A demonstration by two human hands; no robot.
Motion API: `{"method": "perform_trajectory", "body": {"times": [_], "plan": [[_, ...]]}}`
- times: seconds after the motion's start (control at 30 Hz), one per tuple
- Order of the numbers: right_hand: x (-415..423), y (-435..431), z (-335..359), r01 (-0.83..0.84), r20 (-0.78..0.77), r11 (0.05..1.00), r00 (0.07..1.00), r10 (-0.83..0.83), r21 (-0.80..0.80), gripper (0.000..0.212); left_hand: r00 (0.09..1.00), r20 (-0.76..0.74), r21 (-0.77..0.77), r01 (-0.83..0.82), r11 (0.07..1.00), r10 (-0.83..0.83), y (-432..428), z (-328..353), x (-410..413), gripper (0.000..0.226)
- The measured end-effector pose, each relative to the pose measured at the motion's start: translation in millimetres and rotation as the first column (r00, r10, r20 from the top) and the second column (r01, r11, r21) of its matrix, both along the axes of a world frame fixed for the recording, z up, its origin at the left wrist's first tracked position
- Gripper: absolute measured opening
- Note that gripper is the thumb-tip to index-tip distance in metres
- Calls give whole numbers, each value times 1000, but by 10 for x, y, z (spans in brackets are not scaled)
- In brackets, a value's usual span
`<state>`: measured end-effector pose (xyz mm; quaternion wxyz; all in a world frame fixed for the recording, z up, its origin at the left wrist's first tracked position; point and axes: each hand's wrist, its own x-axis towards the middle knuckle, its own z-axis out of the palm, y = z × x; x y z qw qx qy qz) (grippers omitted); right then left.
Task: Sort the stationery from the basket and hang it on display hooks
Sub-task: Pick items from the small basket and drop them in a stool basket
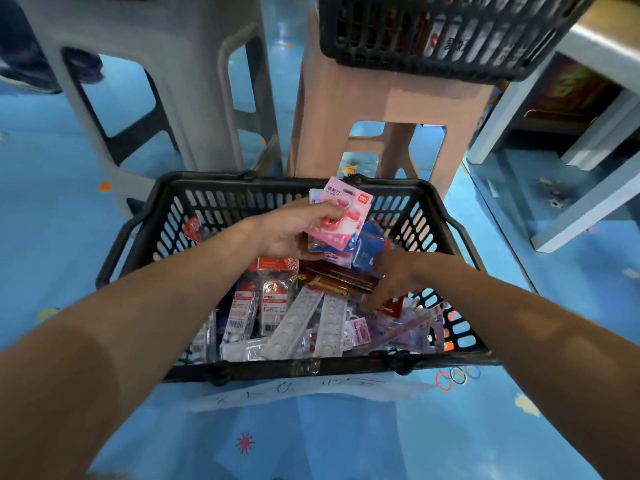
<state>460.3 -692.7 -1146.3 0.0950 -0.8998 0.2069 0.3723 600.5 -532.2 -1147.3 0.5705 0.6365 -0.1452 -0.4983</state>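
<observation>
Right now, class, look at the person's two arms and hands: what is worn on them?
Both forearms are bare, with no sleeves, watch or gloves in view. The right hand wears a thin ring on one finger. The left hand shows nothing worn.

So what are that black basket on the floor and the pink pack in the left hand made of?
The black basket looks like moulded plastic, matte, with slotted lattice walls. The pink pack in the left hand seems to be printed card with a glossy clear blister, probably plastic.

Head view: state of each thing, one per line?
left hand: fingers shut on pink card packs, lifted above the basket.
right hand: reaching into the basket contents, grip unclear.
pink card packs: held, tilted.
basket: on the floor, full of packaged stationery.
second basket: on the pink stool.
</observation>
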Motion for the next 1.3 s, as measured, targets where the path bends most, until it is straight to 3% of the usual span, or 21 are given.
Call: {"method": "perform_trajectory", "body": {"times": [0.07, 0.1, 0.23, 0.3, 0.33, 0.4, 0.47, 0.57, 0.67, 0.77, 0.87, 0.97, 1.1, 1.2, 1.27, 1.3], "plan": [[-29, 9, -89, -92, 22, 987, 995, 96, -134, 109, 1000, 18, 20, -13, 1000, 13, 10, -39, 15, 27], [-32, 29, -148, -113, 31, 980, 992, 120, -162, 110, 1000, 23, 27, -17, 999, 16, 18, -69, 24, 31], [0, 72, -200, -141, 78, 984, 986, 149, -107, 70, 998, 45, 43, -44, 998, 42, 79, -115, 36, 26], [74, 37, -99, -57, 237, 998, 970, 57, -8, 48, 996, 67, 43, -67, 997, 64, 117, -105, 55, 23], [115, 9, -51, 6, 338, 999, 941, -19, 37, 45, 994, 77, 37, -85, 996, 82, 137, -92, 66, 20], [175, -35, 9, 154, 504, 986, 847, -167, 68, 60, 987, 89, 10, -133, 991, 131, 166, -75, 92, 15], [165, -21, 34, 224, 568, 974, 807, -161, -42, 70, 981, 103, -15, -165, 986, 166, 181, -73, 111, 18], [84, 14, 24, 111, 424, 972, 906, -14, -207, 63, 977, 119, 1, -178, 984, 177, 193, -108, 104, 28], [-46, -4, -43, 82, 78, 996, 994, -80, -21, 53, 985, 113, 3, -130, 991, 129, 174, -144, 56, 24], [-127, 10, -66, -84, -113, 991, 991, 71, -107, 48, 989, 108, 8, -108, 994, 106, 137, -185, 9, 26], [-124, -21, -151, -161, -126, 972, 982, 140, -173, 45, 993, 88, 17, -84, 996, 82, 114, -221, -29, 32], [-124, -104, -220, -174, -145, 972, 978, 152, -157, 27, 994, 75, 25, -83, 996, 81, 121, -230, -56, 37], [-47, -176, -35, -81, 215, 983, 970, 117, -166, 21, 990, 77, 4, -118, 993, 117, 120, -231, -53, 36], [20, -224, 59, 63, 413, 998, 909, -52, -14, 13, 986, 90, -9, -142, 990, 142, 126, -226, -54, 28], [-3, -215, 110, 204, 406, 939, 861, -306, 277, 11, 984, 89, -12, -152, 988, 152, 126, -214, -62, 24], [-24, -197, 151, 273, 330, 854, 836, -438, 443, 23, 984, 89, -12, -156, 988, 157, 125, -212, -66, 23]]}}
